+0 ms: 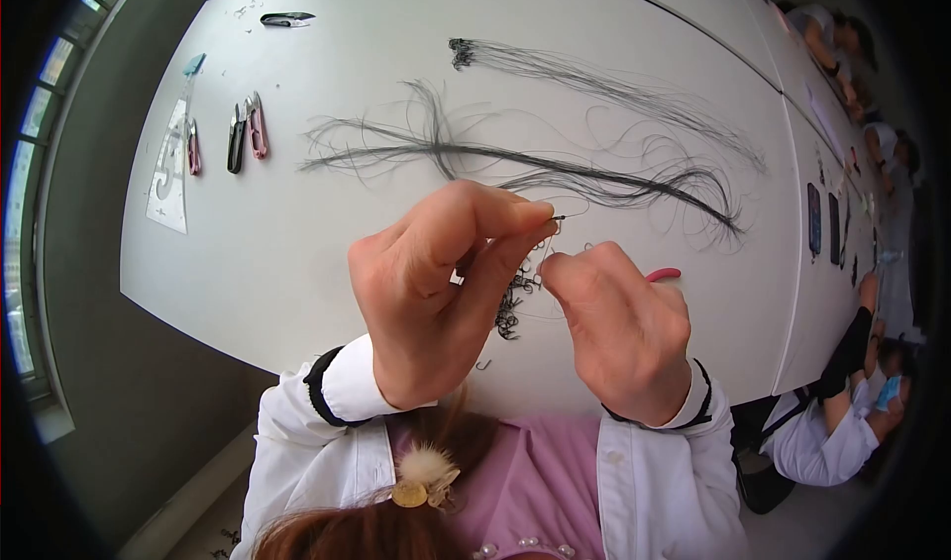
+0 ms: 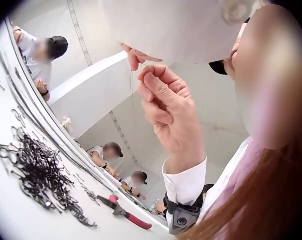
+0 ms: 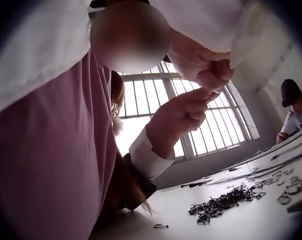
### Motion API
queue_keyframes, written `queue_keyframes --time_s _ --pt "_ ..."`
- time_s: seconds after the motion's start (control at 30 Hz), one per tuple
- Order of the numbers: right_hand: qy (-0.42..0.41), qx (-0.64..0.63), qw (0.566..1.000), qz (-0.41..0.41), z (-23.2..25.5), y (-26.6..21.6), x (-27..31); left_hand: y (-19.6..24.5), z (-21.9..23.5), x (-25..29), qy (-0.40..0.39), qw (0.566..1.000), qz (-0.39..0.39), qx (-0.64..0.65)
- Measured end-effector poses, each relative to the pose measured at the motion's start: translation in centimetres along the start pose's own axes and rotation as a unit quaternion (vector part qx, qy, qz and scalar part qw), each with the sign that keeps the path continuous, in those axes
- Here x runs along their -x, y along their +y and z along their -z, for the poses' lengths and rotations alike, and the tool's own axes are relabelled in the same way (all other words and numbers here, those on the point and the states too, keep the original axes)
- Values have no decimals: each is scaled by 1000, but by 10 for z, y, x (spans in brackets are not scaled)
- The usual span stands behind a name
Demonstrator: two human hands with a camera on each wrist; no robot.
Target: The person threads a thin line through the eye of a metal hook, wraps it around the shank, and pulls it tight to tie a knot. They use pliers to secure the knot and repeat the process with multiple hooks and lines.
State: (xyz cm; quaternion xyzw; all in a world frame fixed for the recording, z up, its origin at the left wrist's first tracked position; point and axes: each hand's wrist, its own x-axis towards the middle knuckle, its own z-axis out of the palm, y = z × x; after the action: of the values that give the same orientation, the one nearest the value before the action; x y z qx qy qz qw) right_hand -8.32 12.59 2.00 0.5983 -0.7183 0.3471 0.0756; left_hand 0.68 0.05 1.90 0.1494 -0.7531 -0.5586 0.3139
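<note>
Close over the table, my left hand (image 1: 421,283) pinches a small dark fishing hook (image 1: 561,219) between thumb and fingertips. A fine line (image 1: 584,206) loops out from it. Just to the right, my right hand (image 1: 629,332) has its thumb and forefinger pinched together on the thin line running down from the hook. The left wrist view shows the curled fingers of that right hand (image 2: 168,100) from the side. Below the hands lies a pile of dark fishing hooks (image 1: 508,312), partly covered by the left hand in the head view.
A loose bundle of dark line (image 1: 594,172) stretches across the table. Behind it lies a bundle with hooks (image 1: 462,53) at one end. Red-handled pliers (image 2: 128,215) lie beside the pile. Thread snips (image 1: 236,139) and a set square (image 1: 168,179) are at left. Other people sit at right.
</note>
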Motion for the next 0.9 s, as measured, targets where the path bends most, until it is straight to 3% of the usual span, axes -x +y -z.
queue_keyframes --time_s 0.27,0.43,0.53,0.6,0.63,0.7,0.9 --pt "25 150 984 97 7 -2 -4 -6 -1 2 -15 996 -68 -58" --pt "63 131 984 100 6 0 -4 -16 -1 0 -33 984 -158 -77" --pt "64 138 983 105 7 0 -4 -12 -3 2 -25 991 -127 -24" --pt "58 152 980 111 6 1 -4 5 -2 1 -18 982 133 135" --pt "44 172 978 108 6 2 -5 5 -2 0 -17 982 133 135" --pt "31 192 975 106 6 3 -5 3 1 -5 -34 940 218 262" --pt "14 203 973 108 1 7 -5 -8 -2 -1 -55 923 211 316"
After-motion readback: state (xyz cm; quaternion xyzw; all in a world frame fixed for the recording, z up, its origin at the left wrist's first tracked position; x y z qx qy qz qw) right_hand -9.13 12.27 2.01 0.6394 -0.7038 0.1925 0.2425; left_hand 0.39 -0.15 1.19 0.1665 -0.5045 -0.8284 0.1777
